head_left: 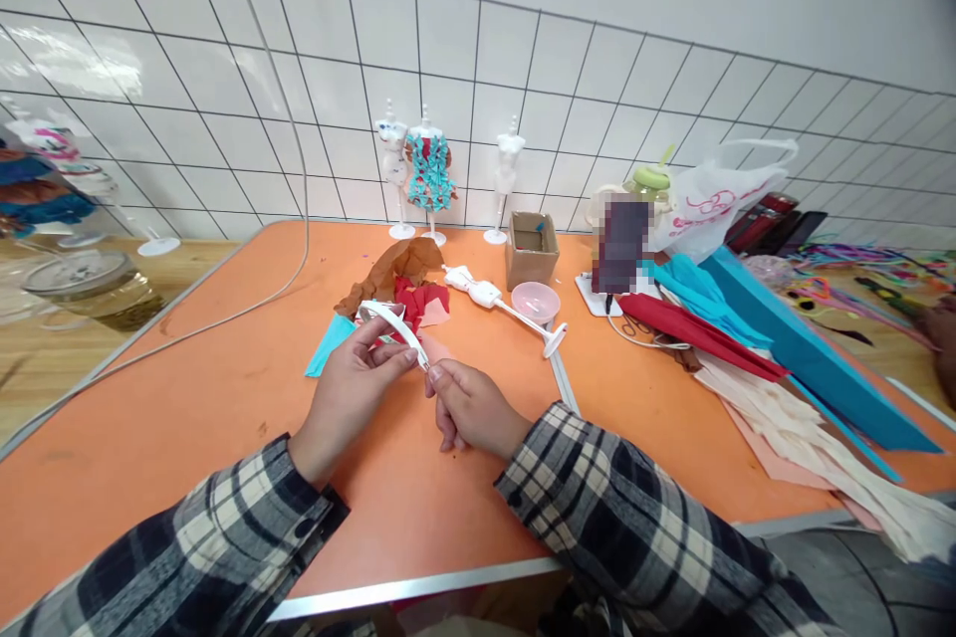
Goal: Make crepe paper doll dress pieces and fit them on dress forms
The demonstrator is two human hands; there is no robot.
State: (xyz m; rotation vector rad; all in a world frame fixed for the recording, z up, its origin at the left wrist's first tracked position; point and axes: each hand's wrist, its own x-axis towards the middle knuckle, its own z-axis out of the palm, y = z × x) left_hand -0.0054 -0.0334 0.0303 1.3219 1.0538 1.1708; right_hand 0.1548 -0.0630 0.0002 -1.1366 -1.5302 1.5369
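Note:
A white curved strip (403, 330), looped at its far end like tape off a roll, is held between my hands above the orange table. My left hand (355, 378) grips its looped part, with the thumb along the near side. At the strip's lower end, the fingers of my right hand (474, 403) are pinched together. Just beyond them lie crumpled brown paper (399, 271), red paper (422, 302) and a light blue piece (329, 346). A white mini dress form (485, 294) lies on its side to the right of these.
Dress forms stand along the tiled wall, one in a blue ruffled dress (431, 179). A cardboard box (532, 249), a pink bowl (536, 302) and a phone (621, 247) on a stand are behind. Folded red paper (702, 336) and other sheets cover the right. A cable (303, 139) crosses the left.

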